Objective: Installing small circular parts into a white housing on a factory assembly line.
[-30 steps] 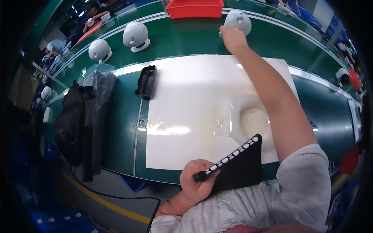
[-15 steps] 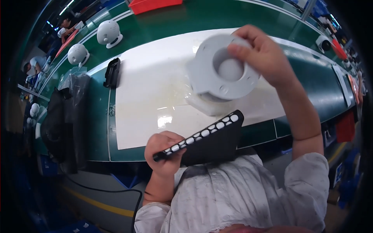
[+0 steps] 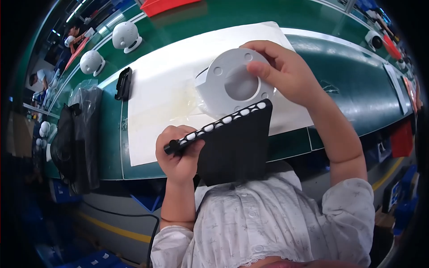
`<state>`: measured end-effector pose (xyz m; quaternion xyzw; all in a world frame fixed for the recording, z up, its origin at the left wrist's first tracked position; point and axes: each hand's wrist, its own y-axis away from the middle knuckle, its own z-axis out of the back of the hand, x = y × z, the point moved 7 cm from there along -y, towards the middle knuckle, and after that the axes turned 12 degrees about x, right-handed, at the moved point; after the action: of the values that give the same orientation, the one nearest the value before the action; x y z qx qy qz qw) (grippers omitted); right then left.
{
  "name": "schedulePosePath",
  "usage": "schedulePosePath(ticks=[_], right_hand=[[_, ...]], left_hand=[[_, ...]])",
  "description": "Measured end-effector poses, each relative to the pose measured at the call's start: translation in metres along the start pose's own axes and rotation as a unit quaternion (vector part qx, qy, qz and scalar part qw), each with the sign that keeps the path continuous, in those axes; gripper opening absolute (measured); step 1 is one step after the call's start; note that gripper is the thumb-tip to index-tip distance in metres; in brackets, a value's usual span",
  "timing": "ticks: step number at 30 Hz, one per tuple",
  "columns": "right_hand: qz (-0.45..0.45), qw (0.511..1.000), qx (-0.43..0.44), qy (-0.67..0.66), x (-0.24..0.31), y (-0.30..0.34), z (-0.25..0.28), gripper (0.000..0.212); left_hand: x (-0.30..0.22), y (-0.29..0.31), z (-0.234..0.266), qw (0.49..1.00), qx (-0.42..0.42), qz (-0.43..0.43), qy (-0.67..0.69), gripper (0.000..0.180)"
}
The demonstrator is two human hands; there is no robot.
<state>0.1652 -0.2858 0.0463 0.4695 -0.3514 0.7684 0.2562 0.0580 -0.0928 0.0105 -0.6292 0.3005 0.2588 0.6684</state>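
Observation:
My right hand [image 3: 288, 73] grips the rim of a white round plastic base [image 3: 214, 91], thumb at its central round opening. Small round marks sit around its tilted face, and its lower edge is partly behind the black panel. In my left hand [image 3: 175, 156] is the left end of a flat black panel [image 3: 234, 147], with fingers wrapped round it. A row of white round spots runs along the panel's upper edge. The two held things overlap in view; whether they touch I cannot tell. Beneath them lies a white sheet [image 3: 154, 111].
A black plastic part [image 3: 124, 84] lies beside the sheet's left edge. Black bags and clear plastic [image 3: 85, 134] hang at the table's left. Two white round-headed devices [image 3: 126, 37] stand beyond, near a red bin [image 3: 165, 5]. Other people work at far left.
My right hand has brought the white base down and toward the left, close to the panel. My left hand has shifted slightly left and up with the panel, whose face shows more.

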Motion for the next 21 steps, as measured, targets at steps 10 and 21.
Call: schedulePosePath(ticks=[10,21], right_hand=[[0.222,0.902,0.037,0.367,0.071,0.033,-0.027,0.016],[0.383,0.827,0.037,0.411,0.081,0.053,-0.048,0.016]], left_hand=[[0.005,0.004,0.001,1.0,-0.012,0.0,0.025,0.032],[-0.002,0.006,0.006,0.998,-0.045,0.033,-0.004,0.033]])
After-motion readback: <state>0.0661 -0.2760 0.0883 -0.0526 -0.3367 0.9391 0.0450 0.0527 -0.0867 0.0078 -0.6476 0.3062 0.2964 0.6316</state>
